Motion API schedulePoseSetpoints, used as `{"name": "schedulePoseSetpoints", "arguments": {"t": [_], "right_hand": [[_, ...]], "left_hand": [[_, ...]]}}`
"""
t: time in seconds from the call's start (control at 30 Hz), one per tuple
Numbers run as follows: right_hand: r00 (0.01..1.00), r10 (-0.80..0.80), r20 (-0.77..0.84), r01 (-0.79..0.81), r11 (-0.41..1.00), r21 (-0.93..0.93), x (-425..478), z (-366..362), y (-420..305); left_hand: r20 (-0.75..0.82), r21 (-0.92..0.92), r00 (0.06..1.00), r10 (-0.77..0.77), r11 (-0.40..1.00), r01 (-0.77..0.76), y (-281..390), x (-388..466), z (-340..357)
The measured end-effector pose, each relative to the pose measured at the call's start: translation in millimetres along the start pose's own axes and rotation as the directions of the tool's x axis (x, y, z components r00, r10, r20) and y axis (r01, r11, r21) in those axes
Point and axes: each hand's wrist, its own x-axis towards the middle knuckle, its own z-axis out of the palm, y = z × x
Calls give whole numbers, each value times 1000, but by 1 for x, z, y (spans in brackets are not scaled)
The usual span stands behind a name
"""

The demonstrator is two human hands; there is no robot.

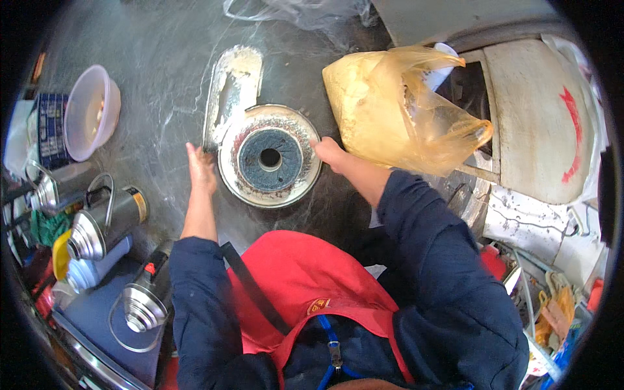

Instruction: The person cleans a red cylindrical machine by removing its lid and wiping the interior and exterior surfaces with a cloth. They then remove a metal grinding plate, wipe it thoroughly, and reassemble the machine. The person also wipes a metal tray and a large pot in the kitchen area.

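Note:
A round metal machine part (231, 183) with worn whitish paint lies before me on a dark grey surface. Set in it is a dark grey, stone-like ring (251, 168) with a hole in its middle. An oblong metal piece (239, 73), pale with powder or worn paint, extends from its upper left. My right hand (332, 153) grips the round part's right rim, with the thumb at the edge. On the other side, my left hand (202, 175) is at the lower end of the oblong piece, thumb raised. Its fingers are partly hidden, so its hold is unclear.
A yellow plastic bag (370, 107) with bulky contents sits right of the round part. Beyond it stands a whitish machine cover (531, 117) with a red curved arrow. At left are a translucent plastic bowl (78, 112) and several vacuum flasks (114, 219). Clear plastic film (312, 12) lies ahead.

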Motion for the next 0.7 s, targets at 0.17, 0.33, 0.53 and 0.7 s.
{"name": "schedulePoseSetpoints", "arguments": {"t": [0.17,0.33,0.53,0.7], "right_hand": [[674,-616,407,737,529,-420,-123,-131,-91],[651,-715,-254,349,579,-737,-148,-253,-65],[849,-467,-248,179,696,-696,-160,-233,28],[862,-441,-249,168,714,-680,-133,-220,119]], "left_hand": [[142,394,570,809,482,-783,92,-84,92],[753,-233,-341,563,-257,-938,79,-199,321],[968,251,190,165,-556,-792,14,-194,375],[899,316,437,32,-737,-598,29,-147,330]]}}
